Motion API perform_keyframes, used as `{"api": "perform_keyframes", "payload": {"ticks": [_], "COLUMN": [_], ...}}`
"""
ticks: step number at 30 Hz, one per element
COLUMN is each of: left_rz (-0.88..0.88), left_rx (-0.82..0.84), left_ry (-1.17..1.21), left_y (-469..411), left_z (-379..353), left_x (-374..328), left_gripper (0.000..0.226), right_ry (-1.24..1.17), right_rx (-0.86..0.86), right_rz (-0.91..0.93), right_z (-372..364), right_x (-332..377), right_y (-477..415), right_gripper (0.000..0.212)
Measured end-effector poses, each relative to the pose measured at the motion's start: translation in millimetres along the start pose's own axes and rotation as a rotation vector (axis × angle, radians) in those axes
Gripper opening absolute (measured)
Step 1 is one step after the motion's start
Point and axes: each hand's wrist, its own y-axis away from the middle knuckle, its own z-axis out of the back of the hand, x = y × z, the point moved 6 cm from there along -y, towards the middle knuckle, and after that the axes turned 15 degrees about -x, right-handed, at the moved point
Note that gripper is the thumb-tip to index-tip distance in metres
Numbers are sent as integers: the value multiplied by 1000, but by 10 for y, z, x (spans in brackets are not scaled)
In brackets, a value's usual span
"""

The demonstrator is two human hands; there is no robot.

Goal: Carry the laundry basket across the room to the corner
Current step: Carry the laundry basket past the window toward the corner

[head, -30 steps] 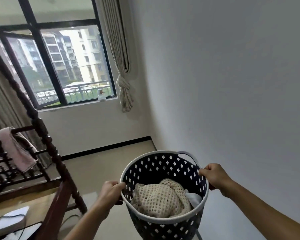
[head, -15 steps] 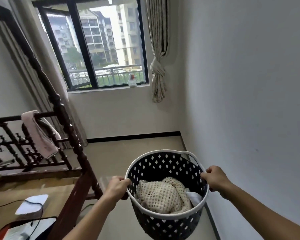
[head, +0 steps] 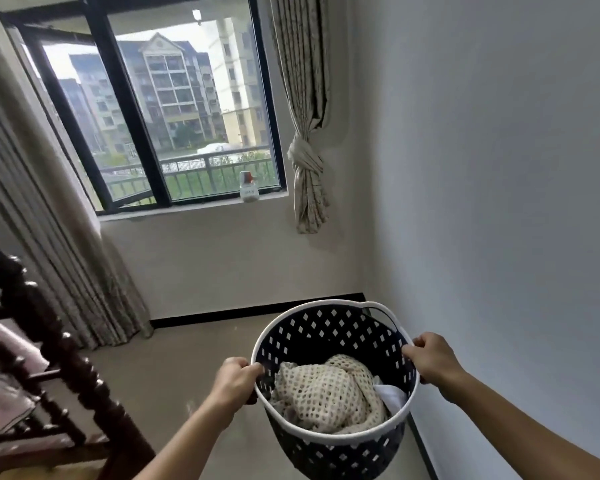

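Observation:
A round dark-blue laundry basket with diamond holes and a white rim hangs in the air in front of me, above the floor. My left hand grips its left rim and my right hand grips its right rim. Inside lies a cream knitted cloth with a white piece beside it. The room corner, where the window wall meets the right wall, lies just beyond the basket.
A dark turned-wood bed frame stands at the left with pink cloth on it. Long curtains hang at the left, a knotted curtain by the window. A small bottle sits on the sill. Beige floor stretches ahead.
The view has moved forward and turned toward the corner; the window wall and corner are much nearer. The bed frame has slid off to the left. Both hands keep their grip on the basket.

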Motion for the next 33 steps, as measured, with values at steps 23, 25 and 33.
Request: {"api": "perform_keyframes", "payload": {"ticks": [23, 25, 33], "left_rz": [164, 152, 144], "left_rx": [-306, -320, -410], "left_ry": [27, 32, 13], "left_y": [-4294, -4685, -6076], "left_z": [-670, -634, -514], "left_x": [-446, -578, -830], "left_gripper": [22, 25, 28], "right_ry": [115, 114, 89], "right_rx": [193, 189, 251], "right_rz": [178, 196, 254], "right_z": [-3414, -3652, -4880], "right_x": [1912, 2177, 3004], "right_y": [-3678, -3901, -4838], "right_gripper": [15, 12, 12]}}
